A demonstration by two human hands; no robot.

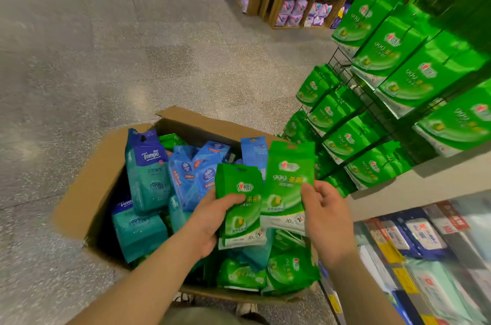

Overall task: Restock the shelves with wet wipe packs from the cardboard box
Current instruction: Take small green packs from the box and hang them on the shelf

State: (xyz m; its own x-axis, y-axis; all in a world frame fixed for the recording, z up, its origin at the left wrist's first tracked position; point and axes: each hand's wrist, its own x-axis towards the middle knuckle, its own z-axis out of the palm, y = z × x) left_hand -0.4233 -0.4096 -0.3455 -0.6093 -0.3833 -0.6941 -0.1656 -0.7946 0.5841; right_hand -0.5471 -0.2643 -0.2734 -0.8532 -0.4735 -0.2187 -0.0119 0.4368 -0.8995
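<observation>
Two green wet wipe packs are being held above the cardboard box (87, 186): left hand (210, 223) gripping one pack (240, 208), right hand (328, 221) pinching another (288, 184). Below both grips, many packs are remaining; restocking appears far from finished.

**Bare forearms, no sleeves, light shoes below**

Both forearms are bare from the bottom edge of the frame up to the wrists; no sleeve, cuff, watch, bracelet or ring shows on either. The left hand (210, 221) and the right hand (328, 221) wear no gloves. At the bottom edge, between the arms, a strip of dull khaki-grey cloth garment (196, 318) shows; its cut cannot be told. Just above it sit the toes of two light, whitish shoes with dark markings (245, 308), partly hidden.
</observation>
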